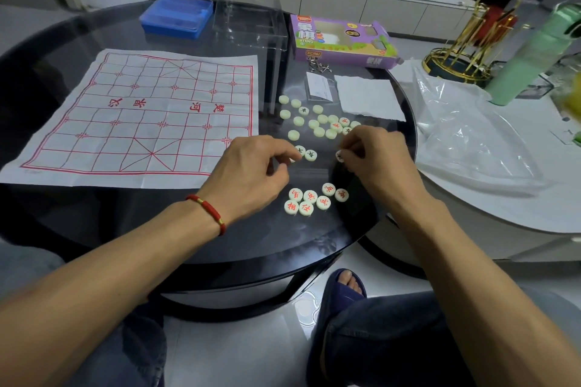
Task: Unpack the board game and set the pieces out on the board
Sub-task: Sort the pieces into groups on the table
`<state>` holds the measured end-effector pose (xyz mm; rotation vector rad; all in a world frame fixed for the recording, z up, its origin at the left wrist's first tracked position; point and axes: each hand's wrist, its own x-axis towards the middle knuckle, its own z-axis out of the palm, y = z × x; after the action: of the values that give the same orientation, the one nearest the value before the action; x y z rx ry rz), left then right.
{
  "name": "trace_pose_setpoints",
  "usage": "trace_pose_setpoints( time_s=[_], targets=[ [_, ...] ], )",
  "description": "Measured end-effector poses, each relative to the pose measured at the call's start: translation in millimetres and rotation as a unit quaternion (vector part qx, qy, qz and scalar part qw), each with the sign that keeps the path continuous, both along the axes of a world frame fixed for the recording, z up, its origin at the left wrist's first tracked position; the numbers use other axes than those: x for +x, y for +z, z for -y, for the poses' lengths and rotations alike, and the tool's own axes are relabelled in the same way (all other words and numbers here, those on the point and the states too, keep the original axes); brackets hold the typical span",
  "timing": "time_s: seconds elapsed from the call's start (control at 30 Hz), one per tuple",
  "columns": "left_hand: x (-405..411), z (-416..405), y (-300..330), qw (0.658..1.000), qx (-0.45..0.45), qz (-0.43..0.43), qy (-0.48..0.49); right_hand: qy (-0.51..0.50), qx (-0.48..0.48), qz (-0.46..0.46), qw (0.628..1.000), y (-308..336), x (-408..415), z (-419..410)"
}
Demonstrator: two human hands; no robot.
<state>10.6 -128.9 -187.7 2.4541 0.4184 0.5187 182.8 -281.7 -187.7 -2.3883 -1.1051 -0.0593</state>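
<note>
A paper xiangqi board (138, 122) with red lines lies flat on the left of the dark glass table (94, 207), with no pieces on it. To its right, many pale round pieces (317, 122) lie scattered, most face down. Several red-marked pieces (309, 199) are grouped face up near the front. Two black-marked pieces (309, 154) lie between my hands. My left hand (251, 166), with a red bracelet on its wrist, has curled fingertips touching a piece beside them. My right hand (377, 157) pinches one piece (339, 155) at its fingertips.
The purple game box (339, 40), a clear plastic case (251, 21) and a blue box (176, 15) stand at the back. White paper sheets (367, 97) lie behind the pieces. A clear plastic bag (471, 141), a green bottle and a gold rack sit on the white table at right.
</note>
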Motion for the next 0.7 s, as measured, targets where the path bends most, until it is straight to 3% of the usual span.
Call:
trace_pose_setpoints(
  time_s=[0.2, 0.37, 0.47, 0.57, 0.7],
  targets=[
    [0.1, 0.1, -1.2, 1.0, -0.017, 0.002, 0.005, -0.016, 0.127, -0.293, 0.947, 11.9, -1.2, 7.0],
    [4.0, 4.9, 1.4, 0.995, -0.094, 0.021, 0.014, 0.081, 0.134, -0.345, 0.925, 28.1, -22.7, 5.3],
    [6.9, 6.5, 3.2, 0.984, -0.176, 0.024, 0.012, 0.129, 0.118, -0.331, 0.927, 30.3, -36.3, -0.7],
    [8.4, 3.8, 0.6, 0.977, -0.208, 0.022, 0.048, 0.112, 0.115, -0.31, 0.937, 24.7, -40.2, -7.3],
    [9.1, -6.0, -3.1, 0.99, -0.104, -0.01, 0.093, -0.026, 0.049, -0.075, 0.996, 9.3, -11.4, -6.7]
  ],
)
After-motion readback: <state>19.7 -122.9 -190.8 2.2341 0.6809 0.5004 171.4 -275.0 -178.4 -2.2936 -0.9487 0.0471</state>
